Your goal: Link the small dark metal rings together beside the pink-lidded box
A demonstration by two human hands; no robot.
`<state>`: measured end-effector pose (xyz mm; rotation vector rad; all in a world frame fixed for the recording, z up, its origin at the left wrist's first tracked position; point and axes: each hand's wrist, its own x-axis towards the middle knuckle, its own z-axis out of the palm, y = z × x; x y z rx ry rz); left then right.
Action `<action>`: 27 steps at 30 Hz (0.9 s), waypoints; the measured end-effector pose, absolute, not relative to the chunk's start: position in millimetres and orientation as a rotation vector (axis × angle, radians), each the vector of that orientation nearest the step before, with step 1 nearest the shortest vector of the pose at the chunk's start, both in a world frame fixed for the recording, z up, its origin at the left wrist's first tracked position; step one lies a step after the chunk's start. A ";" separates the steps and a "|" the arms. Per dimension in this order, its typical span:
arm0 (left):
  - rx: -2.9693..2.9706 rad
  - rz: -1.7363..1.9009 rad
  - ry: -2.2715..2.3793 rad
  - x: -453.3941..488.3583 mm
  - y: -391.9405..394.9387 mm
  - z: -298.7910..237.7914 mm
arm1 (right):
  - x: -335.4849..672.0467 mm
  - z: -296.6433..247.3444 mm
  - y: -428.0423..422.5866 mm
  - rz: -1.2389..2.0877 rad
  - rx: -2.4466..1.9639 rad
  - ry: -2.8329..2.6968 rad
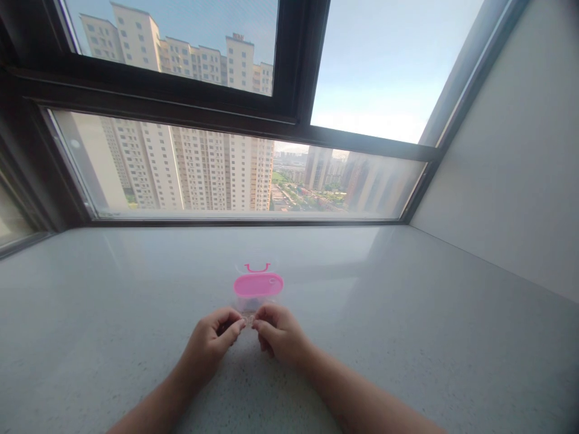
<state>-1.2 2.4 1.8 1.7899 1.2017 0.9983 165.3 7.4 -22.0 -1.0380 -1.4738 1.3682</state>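
At the near centre of the stone sill [429, 313], we find the left hand [208, 345] and the right hand [279, 335] brought together, knuckles up, with the heels of both resting on the surface. Each hand is curled, its thumb and forefinger pinched closed, and the two pinches meet tip to tip. There may be something very small at the meeting point, but we cannot tell what it is or confirm that anything is gripped. Both forearms enter from the lower edge and converge toward this point. Directly beyond the fingertips, just beside them and possibly touching, stands a small clear container [253, 301], upright on the sill. It is closed by an oval pink lid [258, 285], and a pink handle [257, 267] shows just behind the lid. We cannot make out the contents through the clear wall. The sill is pale grey and speckled and runs back to a dark window frame [298, 66] set across its full width. Through the glass we note pale tower blocks [203, 169] under a hazy sky. A plain light wall [520, 157] closes the sill on the right side.
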 end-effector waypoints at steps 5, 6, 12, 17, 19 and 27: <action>1.781 0.978 1.195 -1.3 4.0 0.7 | 165.1 -22.3 7.9 1.373 -1.019 -1.465; 1.782 0.975 1.196 -1.2 4.3 0.8 | 164.9 -22.2 7.7 1.371 -1.023 -1.466; 1.792 0.970 1.190 -1.7 3.5 2.1 | 163.9 -18.4 6.1 1.366 -1.025 -1.461; 1.787 0.953 1.193 -1.7 3.6 1.6 | 163.7 -17.9 7.1 1.374 -1.012 -1.461; 1.789 0.948 1.196 -1.4 4.0 1.6 | 163.8 -18.4 7.1 1.373 -1.009 -1.461; 1.801 0.950 1.206 -2.1 3.4 0.4 | 165.0 -20.1 6.7 1.364 -1.018 -1.479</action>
